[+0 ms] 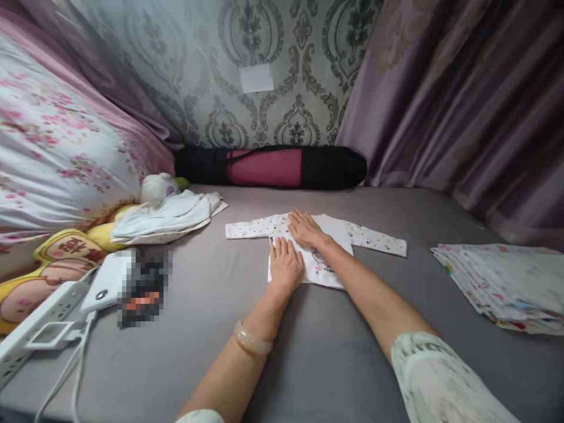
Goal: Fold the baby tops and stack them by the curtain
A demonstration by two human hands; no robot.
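A white fabric shirt (338, 235) with long, speckled sleeves lay spread on a gray cloth surface (198, 305), a person's left hand (287, 265) at its eight o'clock and right hand (305, 229) at eleven, both flat, fingers outstretched. Folded white printed cloths (515, 282) sat at three o'clock.
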